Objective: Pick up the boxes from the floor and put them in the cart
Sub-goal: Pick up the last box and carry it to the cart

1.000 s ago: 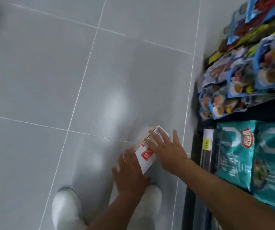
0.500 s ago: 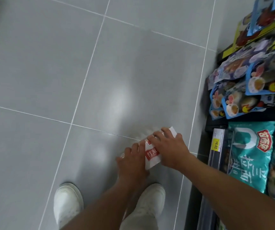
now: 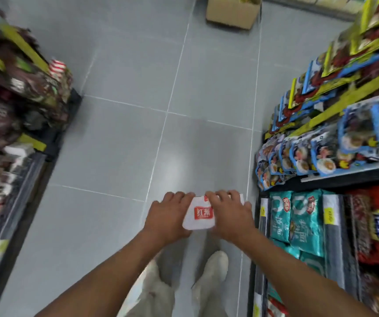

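Note:
A small white box (image 3: 198,219) with a red label is held between both of my hands, lifted above the grey tiled floor in front of my legs. My left hand (image 3: 169,217) grips its left side, fingers curled over the top edge. On the box's right side, my right hand (image 3: 230,215) covers much of its top and far end. No cart is in view.
A store shelf (image 3: 334,177) with blue and teal snack packs runs along the right. Another shelf (image 3: 19,143) with dark packs lines the left. A cardboard carton (image 3: 232,11) stands on the floor far ahead. My white shoes (image 3: 216,263) are below the box.
The box has come up off the floor in both hands and turned level. My view has risen and widened, and both shelves and the far carton have come into sight.

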